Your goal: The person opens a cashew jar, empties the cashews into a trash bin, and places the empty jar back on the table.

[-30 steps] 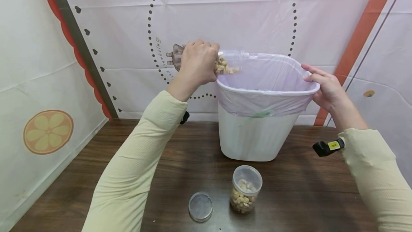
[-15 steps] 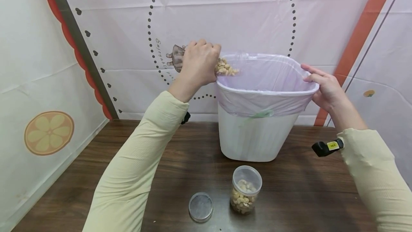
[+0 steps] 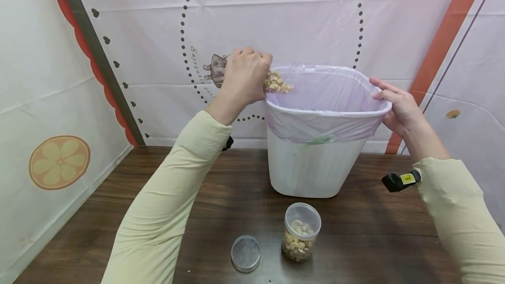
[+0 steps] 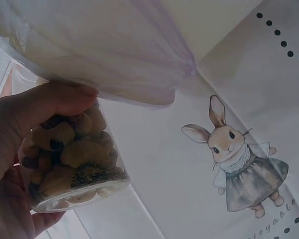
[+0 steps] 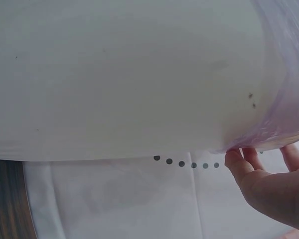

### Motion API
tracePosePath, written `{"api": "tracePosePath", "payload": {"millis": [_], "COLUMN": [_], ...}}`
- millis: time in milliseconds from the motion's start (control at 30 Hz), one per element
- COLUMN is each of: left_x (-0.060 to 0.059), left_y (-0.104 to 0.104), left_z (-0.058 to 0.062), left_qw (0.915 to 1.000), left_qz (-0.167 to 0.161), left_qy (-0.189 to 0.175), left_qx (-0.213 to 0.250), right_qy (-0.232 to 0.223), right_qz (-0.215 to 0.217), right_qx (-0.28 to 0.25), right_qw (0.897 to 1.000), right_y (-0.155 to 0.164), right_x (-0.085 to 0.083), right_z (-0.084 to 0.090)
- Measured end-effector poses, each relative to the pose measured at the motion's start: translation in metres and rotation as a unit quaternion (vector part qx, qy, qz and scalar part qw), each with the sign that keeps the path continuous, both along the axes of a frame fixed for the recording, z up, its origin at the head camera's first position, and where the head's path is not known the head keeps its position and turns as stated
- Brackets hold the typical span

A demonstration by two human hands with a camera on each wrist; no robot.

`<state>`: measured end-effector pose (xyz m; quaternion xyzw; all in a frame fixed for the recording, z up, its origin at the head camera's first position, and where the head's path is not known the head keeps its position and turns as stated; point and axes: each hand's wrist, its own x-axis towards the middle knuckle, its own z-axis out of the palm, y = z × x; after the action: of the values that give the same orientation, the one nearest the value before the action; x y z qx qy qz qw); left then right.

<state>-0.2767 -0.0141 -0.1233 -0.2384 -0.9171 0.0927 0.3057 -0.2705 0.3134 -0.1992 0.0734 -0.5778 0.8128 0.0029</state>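
My left hand (image 3: 246, 73) grips a clear plastic jar of cashew nuts (image 3: 276, 83), lying nearly on its side with its mouth over the left rim of a white trash can (image 3: 307, 165). In the left wrist view dark patches show among the nuts in that jar (image 4: 74, 154). A pale purple bag (image 3: 331, 127) lines the can and folds over its rim. My right hand (image 3: 400, 106) holds the rim at the right, fingers bent against the bag in the right wrist view. The can leans to the right. Its bottom inside is hidden.
A second clear jar of cashews (image 3: 300, 233), uncovered, stands on the dark wooden table (image 3: 221, 187) in front of the can. Left of it lies a round clear lid (image 3: 246, 253). A printed cloth (image 3: 158, 56) hangs close behind the can.
My left hand and its jar have shifted very slightly to the right, and the nuts inside lie a little differently. My right hand and the can have stayed in place.
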Motion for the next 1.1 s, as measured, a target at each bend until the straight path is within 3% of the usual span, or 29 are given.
{"api": "tracePosePath", "payload": {"millis": [267,1100], "left_x": [0.0007,0.0022], "left_y": [0.0033,0.0081], "left_z": [0.0027,0.0052], "left_qw": [0.9994,0.9984], "left_qz": [0.008,0.002], "left_qy": [0.002,0.002], "left_qx": [-0.034,-0.057], "right_qy": [0.001,0.001], "right_qz": [-0.001,-0.005], "right_qx": [-0.003,-0.009], "right_qw": [1.000,1.000], "right_y": [-0.0004,-0.0003], "right_x": [0.0000,-0.0023], "right_z": [-0.0011,-0.0014]}}
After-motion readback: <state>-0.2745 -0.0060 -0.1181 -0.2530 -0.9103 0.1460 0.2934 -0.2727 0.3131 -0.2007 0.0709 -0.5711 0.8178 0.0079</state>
